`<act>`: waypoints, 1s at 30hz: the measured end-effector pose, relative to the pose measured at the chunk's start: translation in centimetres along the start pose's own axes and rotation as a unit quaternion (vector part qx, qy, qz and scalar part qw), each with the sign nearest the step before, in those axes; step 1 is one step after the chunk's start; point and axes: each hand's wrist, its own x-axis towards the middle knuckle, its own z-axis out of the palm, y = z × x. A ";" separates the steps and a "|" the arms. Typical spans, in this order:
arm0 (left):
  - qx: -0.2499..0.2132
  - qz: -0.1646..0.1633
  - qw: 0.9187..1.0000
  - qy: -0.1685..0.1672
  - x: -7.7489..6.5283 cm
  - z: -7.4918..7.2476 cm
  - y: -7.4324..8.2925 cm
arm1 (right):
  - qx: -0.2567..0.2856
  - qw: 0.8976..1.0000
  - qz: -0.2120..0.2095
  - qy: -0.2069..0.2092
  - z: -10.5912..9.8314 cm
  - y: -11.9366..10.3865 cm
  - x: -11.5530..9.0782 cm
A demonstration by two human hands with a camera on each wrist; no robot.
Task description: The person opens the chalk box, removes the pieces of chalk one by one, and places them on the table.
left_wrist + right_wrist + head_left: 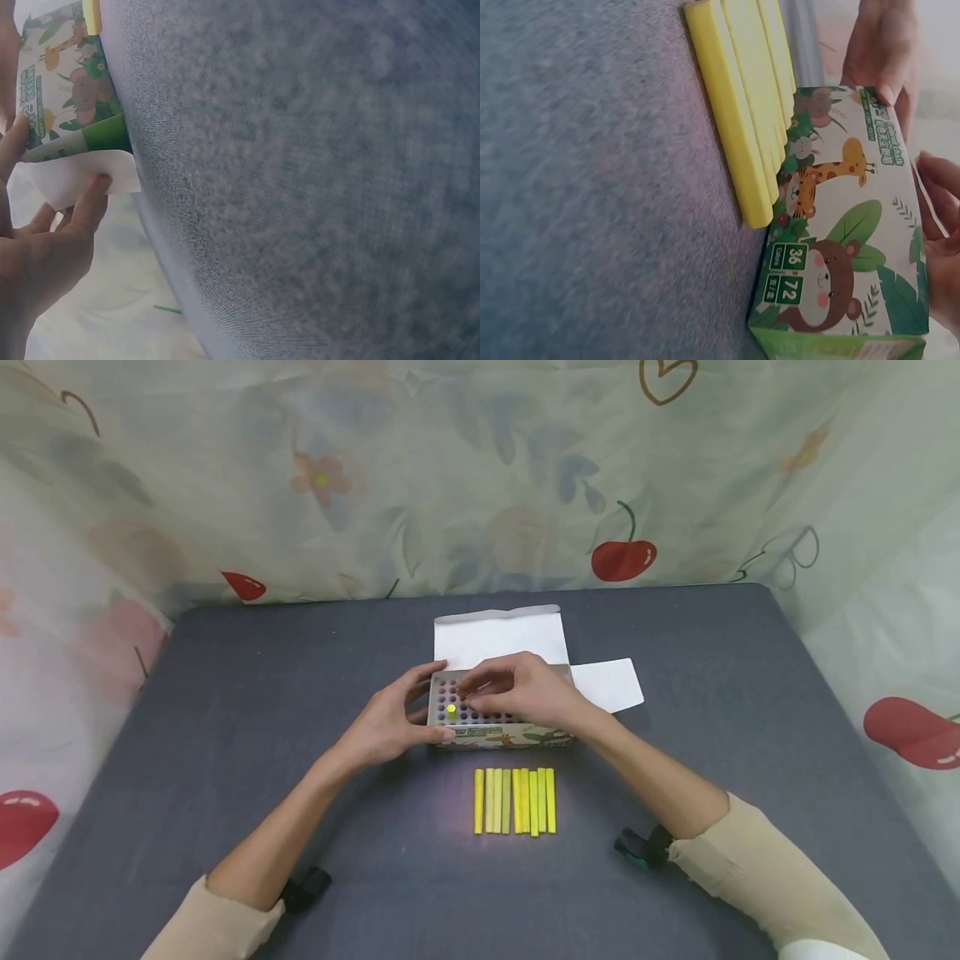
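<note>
An open chalk box (510,737) printed with animals stands on the table, its top a grid of round holes. My left hand (386,720) grips its left end, thumb at the front and fingers toward the back; a white end flap (82,176) lies beside those fingers. My right hand (525,689) is over the grid, thumb and fingertips bent together close above the holes; I cannot tell whether they pinch a stick. One yellow chalk stick (452,712) pokes up from a hole near the left end. Several yellow chalk sticks (517,802) lie in a row in front of the box.
The box's white lid (498,639) is folded back behind it, and another white flap (609,685) sticks out to the right. Dark grey cloth covers the table (285,693). A patterned curtain (450,485) hangs behind and at both sides.
</note>
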 end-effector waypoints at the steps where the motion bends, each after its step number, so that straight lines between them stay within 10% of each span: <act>1: 0.000 0.000 1.000 0.000 0.0 0.0 0.0 | 0.003 1.000 -0.001 -0.002 0.1 0.0 0.2; 13: 0.006 0.005 1.000 -0.003 0.0 -0.1 0.0 | 0.004 0.999 0.010 -0.035 1.1 0.3 1.4; 30: 0.004 0.006 1.000 -0.003 -0.1 -0.2 0.1 | -0.168 0.986 0.012 -0.012 1.8 0.1 1.8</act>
